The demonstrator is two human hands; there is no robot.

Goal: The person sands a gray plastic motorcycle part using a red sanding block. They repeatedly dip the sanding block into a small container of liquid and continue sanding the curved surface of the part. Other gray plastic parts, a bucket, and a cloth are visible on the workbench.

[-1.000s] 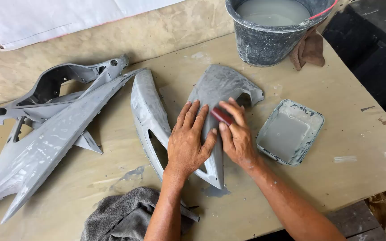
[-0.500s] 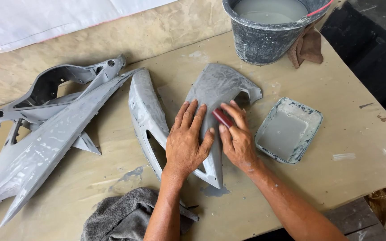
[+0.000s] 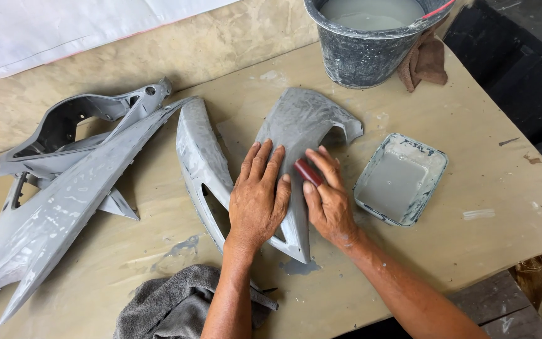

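Head view.

Panel [image 3: 302, 125]: grey primed bodywork piece, curved, with an open cut-out at its left half; lies on the table [image 3: 472, 251] at centre, its tip pointing toward the near edge.

Left hand [image 3: 258, 194]: flat on the panel, palm down, fingers spread and extended toward the far side.

Right hand [image 3: 327, 201]: just beside the left, fingers curled over a small dark red block [image 3: 307, 171], pressing it against the panel surface.

Tray [image 3: 401, 179]: shallow, rectangular, rounded corners, holding cloudy grey liquid; on the table just right of the right hand.

Bucket [image 3: 371, 50]: dark, spattered, filled with grey water; at the far edge of the table. Brown rag [image 3: 425, 63] hangs at its right side.

Fairings [image 3: 64, 188]: several long grey pieces, stacked and overlapping, on the left part of the table.

Grey cloth [image 3: 170, 304]: crumpled, at the near edge, beneath the left forearm.

Puddle [image 3: 299, 267]: small grey wet patch at the panel's tip.
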